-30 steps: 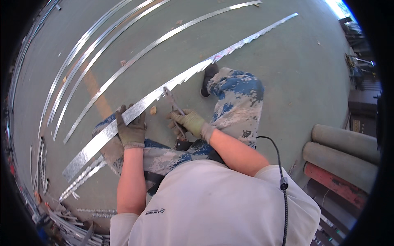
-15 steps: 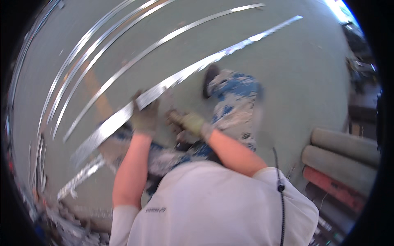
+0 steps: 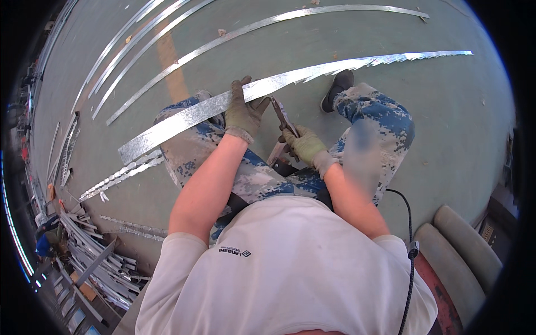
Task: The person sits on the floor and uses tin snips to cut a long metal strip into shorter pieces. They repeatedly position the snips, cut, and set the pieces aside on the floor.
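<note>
My gloved left hand [image 3: 241, 111] grips a long flat galvanized metal strip [image 3: 178, 121], thumb and fingers on either side of it. The strip slants across my left leg, and its right part has a row of notched, tooth-like cuts along the near edge. In my gloved right hand [image 3: 307, 146] is a pair of dark, worn tin snips [image 3: 283, 116]. Their jaws point up toward the strip's near edge, just right of my left fingers; whether they touch the metal I cannot tell.
Several long metal strips [image 3: 201, 51] lie on the green floor beyond. Crumpled notched strips [image 3: 120, 177] are at the left, near a scrap heap [image 3: 103, 262]. My shoe [image 3: 338, 89] stands close to the strip. Thick grey rolls [image 3: 446, 262] lie at the lower right.
The whole view has shifted, so the scene sits further right. Both hands appear farther up in the picture. The snips, blurred before, now show clearly beside the strip; both hands keep their holds.
</note>
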A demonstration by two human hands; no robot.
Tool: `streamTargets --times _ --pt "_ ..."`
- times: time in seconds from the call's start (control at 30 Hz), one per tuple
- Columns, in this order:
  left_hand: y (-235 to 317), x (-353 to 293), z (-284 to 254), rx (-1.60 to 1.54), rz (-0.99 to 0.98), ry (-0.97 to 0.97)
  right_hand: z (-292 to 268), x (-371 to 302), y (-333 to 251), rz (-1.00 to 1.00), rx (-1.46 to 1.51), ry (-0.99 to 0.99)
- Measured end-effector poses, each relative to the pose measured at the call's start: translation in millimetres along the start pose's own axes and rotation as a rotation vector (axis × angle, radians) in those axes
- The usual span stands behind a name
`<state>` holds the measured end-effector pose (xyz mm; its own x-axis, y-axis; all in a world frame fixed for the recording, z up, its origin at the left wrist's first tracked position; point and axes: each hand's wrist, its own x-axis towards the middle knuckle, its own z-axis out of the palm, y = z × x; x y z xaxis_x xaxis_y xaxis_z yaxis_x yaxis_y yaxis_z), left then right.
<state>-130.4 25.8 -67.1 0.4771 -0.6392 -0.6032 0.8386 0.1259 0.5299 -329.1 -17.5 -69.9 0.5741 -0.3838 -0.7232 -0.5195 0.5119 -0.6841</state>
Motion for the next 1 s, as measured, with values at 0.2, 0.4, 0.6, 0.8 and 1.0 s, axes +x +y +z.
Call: streamTargets --times 0.2,0.4,0.6,0.8,1.0 --pt "1.3 -4.8 6.7 0.031 -0.013 0.045 7.4 2.2 -2.3 -0.010 -0.042 -0.015" --pt "-1.1 -2.8 1.1 0.011 0.011 0.044 12.5 6.9 -3.6 -0.066 -0.068 0.001" --pt "-0.4 -4.3 3.9 0.034 0.016 0.064 12.8 9.1 -3.5 -0.065 -0.077 0.016" --pt "0.1 -4.7 4.1 0.034 0.024 0.063 13.2 7.9 -8.9 -0.015 -0.068 0.013" --pt "0.4 -3.0 2.5 0.014 0.021 0.046 12.5 8.4 -15.0 0.058 -0.028 -0.002"
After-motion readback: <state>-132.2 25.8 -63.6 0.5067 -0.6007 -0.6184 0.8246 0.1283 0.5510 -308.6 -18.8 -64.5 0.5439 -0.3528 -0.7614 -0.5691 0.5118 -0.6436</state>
